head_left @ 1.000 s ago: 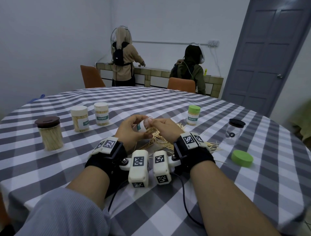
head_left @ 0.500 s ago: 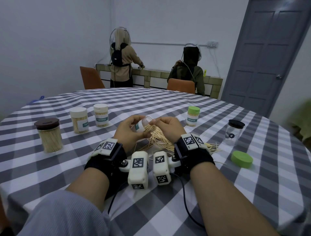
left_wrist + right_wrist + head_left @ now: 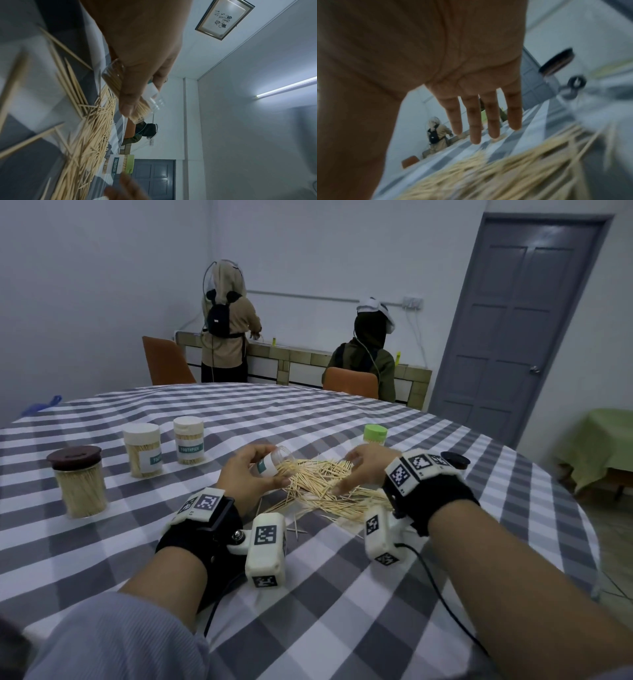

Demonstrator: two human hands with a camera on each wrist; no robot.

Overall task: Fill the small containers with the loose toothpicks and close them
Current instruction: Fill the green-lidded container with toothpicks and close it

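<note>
The left hand [image 3: 245, 474] grips a small clear container [image 3: 274, 463], tipped on its side with toothpicks inside, mouth toward the loose toothpick pile [image 3: 322, 487] at 3 o'clock. The right hand [image 3: 364, 470], fingers straight and spread, hovers over that pile on the checked worktop [image 3: 325, 594]. A green-lidded toothpick container [image 3: 375, 434] stands at 12 o'clock beyond it.

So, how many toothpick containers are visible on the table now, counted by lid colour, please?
White lids: 2, round plastic containers and.
Brown lid: 1, clear glass jar.
Green lid: 1, small container.
Black lid: 1, clear jar.
No lid: 1, clear open container, held in the left hand.
Total: 6.
</note>
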